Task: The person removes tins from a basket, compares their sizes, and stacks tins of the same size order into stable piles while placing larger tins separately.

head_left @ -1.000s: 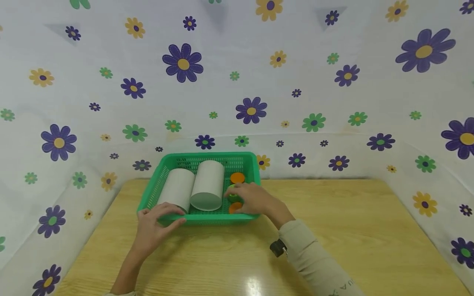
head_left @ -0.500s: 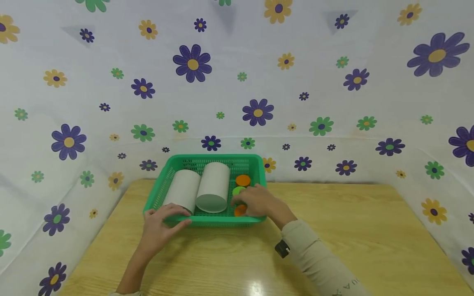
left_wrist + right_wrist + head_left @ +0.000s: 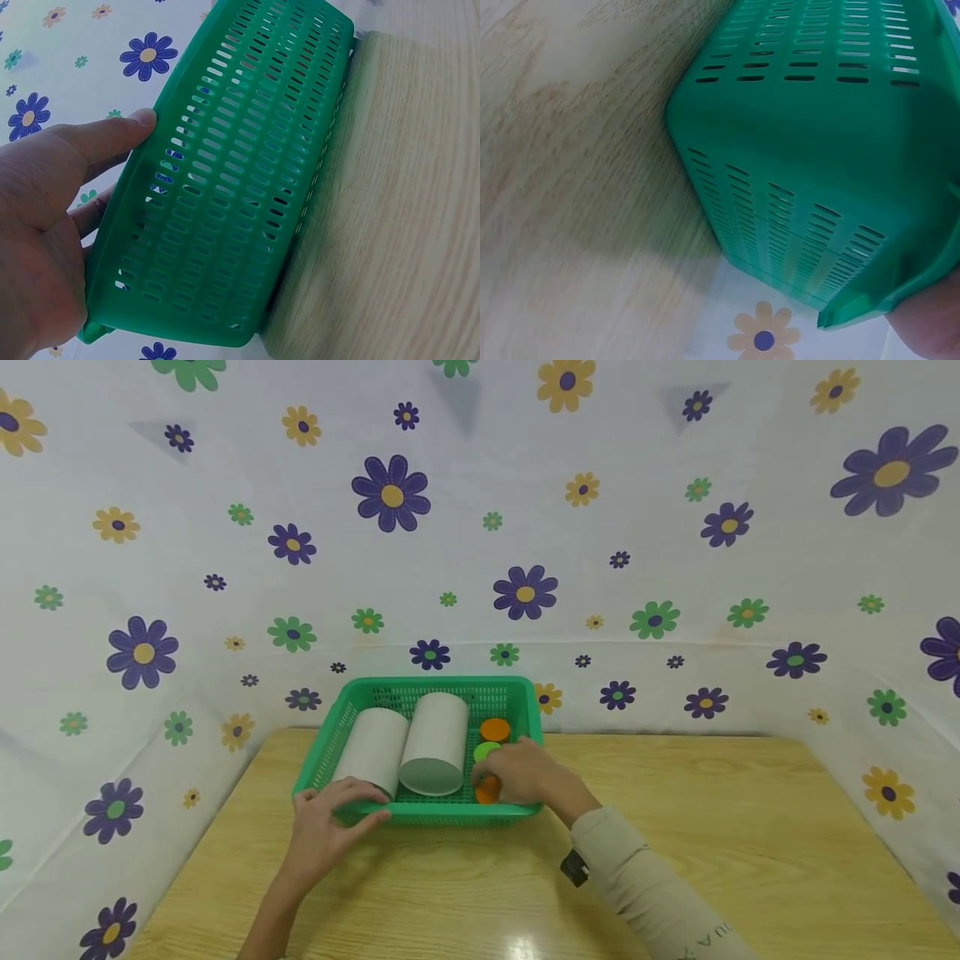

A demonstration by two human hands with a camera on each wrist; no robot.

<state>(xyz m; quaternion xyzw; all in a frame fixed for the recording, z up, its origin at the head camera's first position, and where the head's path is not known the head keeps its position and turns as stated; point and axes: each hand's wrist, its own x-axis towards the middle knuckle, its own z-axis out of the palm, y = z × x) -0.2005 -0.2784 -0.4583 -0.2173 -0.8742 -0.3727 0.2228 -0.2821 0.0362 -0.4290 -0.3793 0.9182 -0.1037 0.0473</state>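
Note:
A green plastic basket (image 3: 420,808) with slotted walls stands on the wooden table. Inside it lie two white cylinders, one on the left (image 3: 372,746) and one in the middle (image 3: 437,735). Along its right side are an orange round-topped piece (image 3: 495,730) at the back, a light green one (image 3: 486,750) and another orange one (image 3: 487,790) in front. My left hand (image 3: 326,827) grips the front-left rim, thumb outside and fingers over it. My right hand (image 3: 525,771) reaches over the right rim, bent fingers beside the green and front orange pieces; its fingertips are hidden.
The wooden table (image 3: 675,827) extends to the right and in front of the basket. A white cloth (image 3: 637,527) with printed flowers hangs behind and at both sides. A small black device (image 3: 575,867) sits at the right wrist.
The view has shifted slightly, so the basket appears further right. My right fingers have moved off the green piece's top towards the front orange one. My left hand keeps its place at the rim.

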